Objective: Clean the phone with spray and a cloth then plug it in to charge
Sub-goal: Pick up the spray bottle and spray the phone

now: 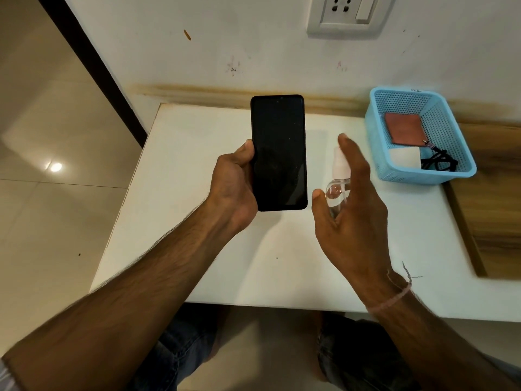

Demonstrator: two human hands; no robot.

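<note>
My left hand grips a black phone by its left edge and holds it upright above the white table, its dark screen facing me. A small clear spray bottle with a white nozzle is just right of the phone. My right hand is spread around the bottle, thumb on its left and straight fingers on its right; a firm grasp does not show. A reddish-brown cloth, a white charger block and a black cable lie in the blue basket.
A white wall socket with a switch sits high on the wall behind the table. A wooden board lies at the table's right end beside the basket. Tiled floor lies to the left, and my knees show under the front edge.
</note>
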